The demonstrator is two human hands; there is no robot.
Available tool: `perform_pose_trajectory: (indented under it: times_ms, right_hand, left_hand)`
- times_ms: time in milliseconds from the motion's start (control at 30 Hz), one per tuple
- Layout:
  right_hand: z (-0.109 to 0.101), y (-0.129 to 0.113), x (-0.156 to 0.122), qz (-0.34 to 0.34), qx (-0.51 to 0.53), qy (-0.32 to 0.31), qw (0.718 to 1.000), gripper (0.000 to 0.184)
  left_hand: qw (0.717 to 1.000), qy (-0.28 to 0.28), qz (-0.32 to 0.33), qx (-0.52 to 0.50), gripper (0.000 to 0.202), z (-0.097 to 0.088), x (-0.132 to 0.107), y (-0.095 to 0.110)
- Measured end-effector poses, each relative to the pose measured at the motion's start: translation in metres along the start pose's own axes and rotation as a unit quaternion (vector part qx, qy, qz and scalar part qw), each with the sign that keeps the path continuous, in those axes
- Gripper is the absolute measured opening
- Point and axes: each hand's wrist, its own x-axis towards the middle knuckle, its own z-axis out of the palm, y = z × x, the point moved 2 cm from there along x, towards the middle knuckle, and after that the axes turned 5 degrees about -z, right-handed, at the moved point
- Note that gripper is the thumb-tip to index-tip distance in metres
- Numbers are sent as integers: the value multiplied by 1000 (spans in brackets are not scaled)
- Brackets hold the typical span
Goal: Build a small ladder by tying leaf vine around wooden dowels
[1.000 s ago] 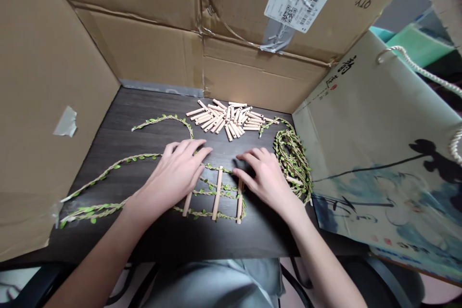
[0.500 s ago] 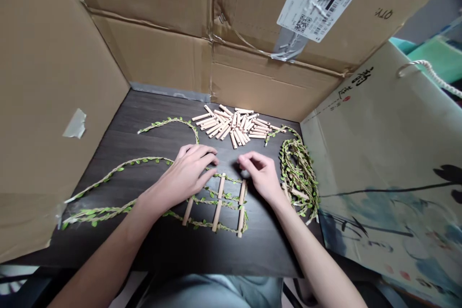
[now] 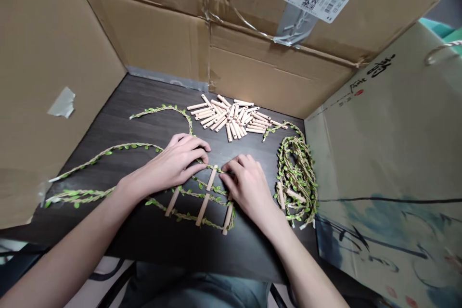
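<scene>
Three short wooden sticks (image 3: 205, 198) lie side by side on the dark table (image 3: 144, 106), laced together by a green leaf vine (image 3: 187, 216) into a small ladder. My left hand (image 3: 173, 163) rests flat on the ladder's upper left, fingers stretched over the vine. My right hand (image 3: 245, 185) sits at the upper right of the ladder, its fingertips pressed together on the vine beside the top of the middle stick.
A pile of loose wooden sticks (image 3: 233, 118) lies at the back. A coiled bundle of leaf vine (image 3: 296, 173) lies to the right, and long vine strands (image 3: 104, 154) trail left. Cardboard walls (image 3: 46, 57) enclose the table; a paper bag (image 3: 390, 163) stands right.
My right hand moved left and closer to me, onto the vine at the middle stick. The left hand stayed on the ladder. The view shifted slightly.
</scene>
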Motion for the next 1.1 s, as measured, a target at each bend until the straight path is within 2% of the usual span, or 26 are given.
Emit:
perform_pose_trajectory:
  times_ms: [133, 267, 400, 467, 733, 900, 967, 1100]
  right_hand:
    - [3, 2, 2, -19, -29, 8, 999, 11]
    - [-9, 1, -4, -26, -8, -10, 1000, 11]
    - [-27, -1, -22, -23, 3, -28, 999, 41]
    - [-31, -1, -30, -17, 3, -32, 999, 49]
    - [-21, 1, -33, -27, 26, -29, 999, 41]
    - [-18, 6, -36, -29, 79, 34, 996, 47]
    - [-16, 8, -39, -8, 105, 84, 991, 41]
    - [-8, 10, -43, 44, 138, 191, 971, 18]
  left_hand:
    - [999, -41, -11, -7, 20, -8, -5, 5]
    - [997, -71, -20, 9, 36, -11, -11, 5]
    - [998, -53, -7, 36, 22, -3, -11, 4]
    - [998, -38, 0, 48, 19, 2, -10, 5]
    - [997, -23, -2, 71, 12, 6, -16, 8]
    - [994, -25, -6, 105, 24, 2, -17, 13]
    - [997, -29, -7, 65, 24, -6, -18, 15]
    - [996, -6, -19, -84, 22, -32, -30, 20]
